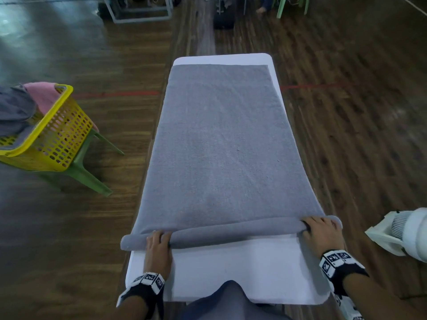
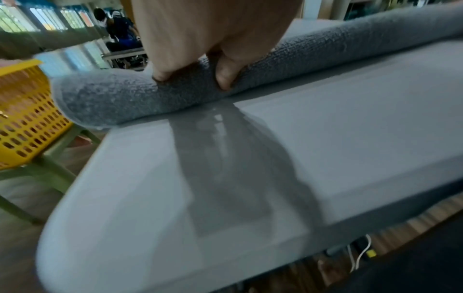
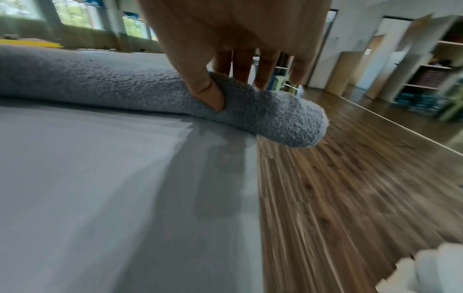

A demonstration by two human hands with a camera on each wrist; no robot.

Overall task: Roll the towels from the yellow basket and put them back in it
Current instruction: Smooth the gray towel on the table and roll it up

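Grey towel [image 1: 219, 144] spread lengthwise along the white tabletop [image 1: 231, 269], near end wound into a slim roll [image 1: 231, 232] lying across the tabletop's width. Both roll ends poking past the tabletop's long edges — left tip toward the basket side, right tip over the wooden floor [image 1: 346, 135]. Left hand [image 1: 159, 248] on the roll near the left edge, fingers curled over the top and thumb tucked against the near side; right hand [image 1: 322, 234] gripping likewise near the right edge, thumb pressed into the cloth in the right wrist view. Fingertips of both hidden behind the roll from the head view. Bare strip of tabletop between the roll and the near edge; narrow white margin at the far edge beyond the towel.

Yellow basket [image 1: 53, 132] off to the left on a green plastic stool [image 1: 92, 174], cut off by the frame, with a pink towel [image 1: 44, 95] and a dark grey one [image 1: 16, 112] heaped inside — count of towels not discernible. White fan [image 1: 402, 232] partly out of frame at right. Far background blurred.
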